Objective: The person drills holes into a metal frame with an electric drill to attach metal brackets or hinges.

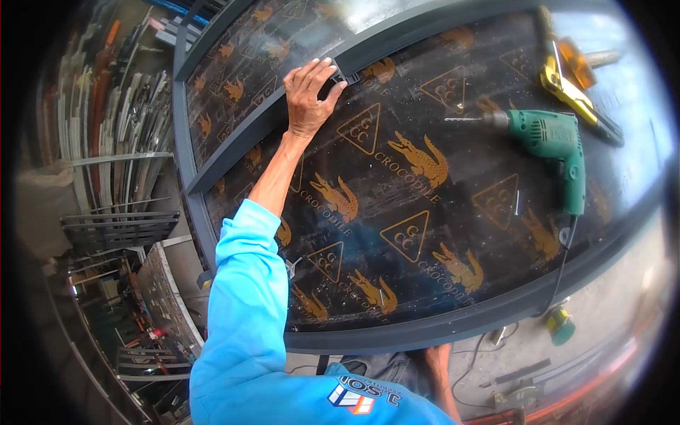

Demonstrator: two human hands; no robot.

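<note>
My left hand (312,92), at the end of a blue sleeve, reaches over a grey metal frame bar (241,132). Its fingers are bent, with the thumb on the near side, closed around a small dark bracket-like piece (345,75) against the bar. The hand hides part of that piece. Low in the view, my right hand (438,355) is at the near edge of the frame, its fingers hidden. Inside the frame lies a dark panel (368,205) printed with gold crocodiles. A green power drill (549,134) rests on it, bit pointing left.
Beyond the drill lies a yellow-and-black tool (570,92) beside an orange item (577,64). The drill's cord (563,269) hangs over the near frame edge. Long metal profiles (117,106) stand at left. A green round object (559,329) sits on the floor.
</note>
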